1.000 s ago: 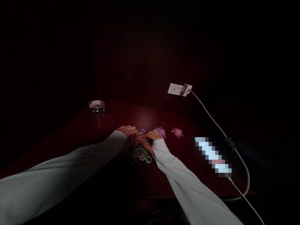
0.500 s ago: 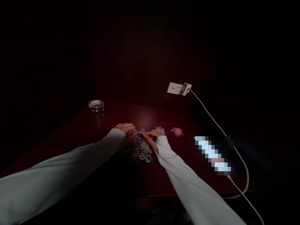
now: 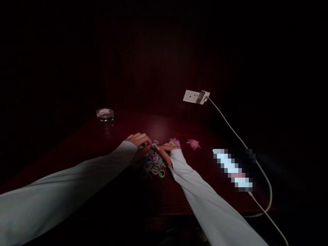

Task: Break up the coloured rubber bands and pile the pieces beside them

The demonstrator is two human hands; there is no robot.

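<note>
A heap of small coloured hair ties [image 3: 155, 161], green, purple, pink and yellow, lies on the dark red table. Over its far side my left hand [image 3: 139, 140] is closed, thumb and forefinger pinched together. My right hand [image 3: 165, 150] meets it from the other side, its fingertips also pinched. Whatever sits between the fingertips is too small and dim to name. Behind my right hand is a small purple pile of thin strands or bands [image 3: 175, 141], partly covered by the hand. A similar pink pile [image 3: 193, 144] lies farther right.
A round clear container with a patterned lid [image 3: 105, 114] stands at the far left of the table [image 3: 164, 201]. To the right lies a lit, blurred-out phone [image 3: 232, 169] on a white cable [image 3: 228, 126]. The cable leads to a charger in a wall socket [image 3: 192, 97].
My hands drew slightly apart over the heap, then their fingertips came back together. More of the hair ties show between them than a second ago. The piles have stayed put.
</note>
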